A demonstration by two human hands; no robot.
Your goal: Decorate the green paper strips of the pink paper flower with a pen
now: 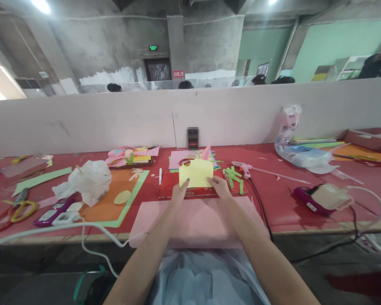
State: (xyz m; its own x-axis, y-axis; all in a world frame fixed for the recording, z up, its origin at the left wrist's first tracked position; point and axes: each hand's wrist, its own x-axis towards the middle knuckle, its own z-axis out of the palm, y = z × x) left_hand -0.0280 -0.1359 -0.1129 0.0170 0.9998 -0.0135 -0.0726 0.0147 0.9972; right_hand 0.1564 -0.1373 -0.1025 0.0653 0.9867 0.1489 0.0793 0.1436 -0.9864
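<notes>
Between my two hands a sheet of yellow paper [196,173] is held up above the table, its top edge slightly curved. My left hand [180,190] pinches its lower left corner, and my right hand [219,185] grips the lower right side. Beneath the paper lies a red board or sheet [168,191], partly hidden by it. A pink paper cone [206,151] stands just behind the yellow sheet. Green paper strips [233,176] lie loose to the right of my right hand. A pink sheet [193,220] covers the table's front edge under my forearms.
A pink glue gun [245,168] with a black cord lies at right. Scissors [17,212], a purple power strip [55,212], crumpled white plastic [93,180] and orange paper [109,203] are at left. Another power strip [314,201] sits at right. A white partition [130,120] stands behind the table.
</notes>
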